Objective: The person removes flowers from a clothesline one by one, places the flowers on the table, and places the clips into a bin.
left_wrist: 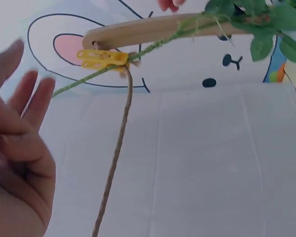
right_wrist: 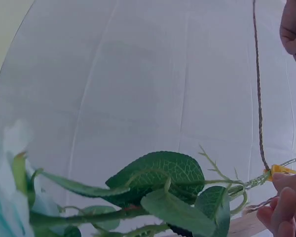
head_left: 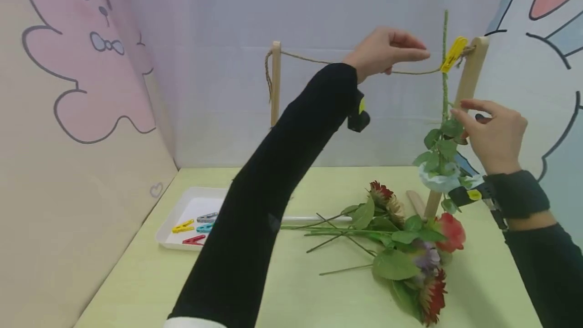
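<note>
A pale blue artificial flower (head_left: 438,180) hangs head down beside the right wooden post. Its green stem (head_left: 445,87) is fixed to the twine (head_left: 314,58) by a yellow clothespin (head_left: 454,54). My left hand (head_left: 387,52) hovers left of the clothespin, fingers loosely bent and holding nothing. In the left wrist view a gap shows between those fingers and the yellow clothespin (left_wrist: 106,59). My right hand (head_left: 496,130) is raised just right of the stem, above the bloom, its fingers loosely bent. The left wrist view shows its fingertips (left_wrist: 170,4) apart from the stem.
Two wooden posts, left (head_left: 276,82) and right (head_left: 473,72), carry the twine. Several loose artificial flowers (head_left: 396,262) lie on the table below. At left, behind my left sleeve, a white tray (head_left: 166,237) holds several coloured clothespins (head_left: 183,226).
</note>
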The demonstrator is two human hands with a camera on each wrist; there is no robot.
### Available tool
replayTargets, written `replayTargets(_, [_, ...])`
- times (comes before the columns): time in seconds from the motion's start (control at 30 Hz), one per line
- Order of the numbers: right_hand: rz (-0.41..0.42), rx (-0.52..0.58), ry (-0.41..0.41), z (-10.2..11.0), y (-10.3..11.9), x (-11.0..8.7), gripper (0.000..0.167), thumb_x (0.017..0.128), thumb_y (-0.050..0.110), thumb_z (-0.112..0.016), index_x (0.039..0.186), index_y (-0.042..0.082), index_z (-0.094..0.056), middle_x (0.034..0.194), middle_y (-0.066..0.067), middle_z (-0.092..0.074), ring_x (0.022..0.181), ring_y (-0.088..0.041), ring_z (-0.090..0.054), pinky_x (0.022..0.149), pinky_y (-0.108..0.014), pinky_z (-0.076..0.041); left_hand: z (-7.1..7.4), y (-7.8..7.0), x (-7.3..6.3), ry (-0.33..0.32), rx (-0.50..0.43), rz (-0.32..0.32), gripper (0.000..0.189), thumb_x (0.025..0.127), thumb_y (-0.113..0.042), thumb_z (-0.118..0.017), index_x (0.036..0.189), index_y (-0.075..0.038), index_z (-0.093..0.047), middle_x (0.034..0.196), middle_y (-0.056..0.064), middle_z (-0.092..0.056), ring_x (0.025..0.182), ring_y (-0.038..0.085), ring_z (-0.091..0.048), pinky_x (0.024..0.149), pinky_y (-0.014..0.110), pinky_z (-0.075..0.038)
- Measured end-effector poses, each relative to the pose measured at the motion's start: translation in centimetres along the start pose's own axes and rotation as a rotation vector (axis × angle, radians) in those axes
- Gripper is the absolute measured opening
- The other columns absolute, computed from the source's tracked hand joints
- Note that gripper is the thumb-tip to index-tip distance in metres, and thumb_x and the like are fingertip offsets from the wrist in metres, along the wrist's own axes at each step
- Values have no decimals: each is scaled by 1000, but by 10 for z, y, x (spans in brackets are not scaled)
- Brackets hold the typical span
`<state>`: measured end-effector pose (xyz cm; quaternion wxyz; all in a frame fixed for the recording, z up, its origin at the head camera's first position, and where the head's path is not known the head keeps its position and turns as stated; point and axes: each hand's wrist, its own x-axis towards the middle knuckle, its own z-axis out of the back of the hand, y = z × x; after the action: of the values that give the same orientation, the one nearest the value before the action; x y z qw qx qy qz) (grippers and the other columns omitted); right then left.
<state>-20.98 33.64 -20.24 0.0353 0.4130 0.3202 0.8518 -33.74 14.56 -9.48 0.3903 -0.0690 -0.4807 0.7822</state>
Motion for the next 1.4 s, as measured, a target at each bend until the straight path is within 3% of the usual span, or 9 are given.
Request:
replayTargets(0.17, [-95,51,102,-7,7,13,47,85,38,-62,124,10,-59,121,-8,-62,44,18,-45,52,-3,-36,-21,-5,29,-225,-190,162,40,80,-42,-67,117,-30,-57,90,-14,-59,68,11,-54,60,20,-41])
replayTargets(0.37, [-97,21,215,-17,19,14,50,90,38,-55,129,7,-53,123,-19,-58,38,11,-44,47,-11,-33,-40,-46,-11,-226,-296,358,40,91,-28,-56,131,-24,-51,71,-2,-55,46,9,-40,46,18,-32])
replayTargets(0.53, [-111,117,138,-29,25,13,41,90,33,-58,119,5,-62,80,22,-64,33,4,-41,39,-14,-32,-60,-51,-12,-276,-289,329,34,91,-28,-57,124,-22,-57,93,-5,-60,46,5,-41,47,14,-34])
replayTargets(0.7, [-117,212,65,-34,29,7,35,89,27,-60,112,2,-66,58,42,-44,33,4,-40,38,-12,-32,-74,-41,0,-414,-232,276,25,85,-33,-64,107,-20,-67,82,-9,-57,51,6,-46,53,15,-39])
replayTargets(0.93, [-104,219,66,-35,38,3,34,89,27,-60,111,2,-67,65,35,-52,38,7,-42,40,-10,-34,-73,-41,-6,-506,-221,265,24,83,-34,-68,102,-21,-69,86,-12,-61,59,4,-49,53,14,-41])
replayTargets(1.03, [-65,159,74,-38,43,4,30,90,23,-59,109,1,-67,82,10,-70,52,8,-51,49,-7,-35,-69,-41,-9,-575,-242,278,23,82,-35,-67,101,-23,-70,87,-12,-62,59,4,-50,53,14,-41])
replayTargets(1.17, [41,77,124,-46,46,1,25,88,10,-60,108,-4,-66,100,-27,-66,84,-19,-64,64,-12,-35,-61,-40,-12,-677,-285,293,22,82,-36,-68,100,-23,-71,83,-13,-64,62,2,-52,53,12,-41])
replayTargets(1.23, [78,50,157,-50,45,-2,25,87,7,-59,108,-4,-66,99,-27,-65,78,-28,-62,60,-17,-33,-54,-38,-14,-712,-305,298,24,81,-37,-68,101,-24,-71,84,-13,-64,63,2,-53,54,12,-42])
replayTargets(1.4, [129,32,237,-58,41,-13,26,89,12,-59,110,-2,-65,96,-27,-66,39,-1,-32,41,-21,-22,-30,-29,-24,-757,-385,251,27,82,-34,-68,106,-23,-69,90,-11,-63,70,1,-52,54,11,-43])
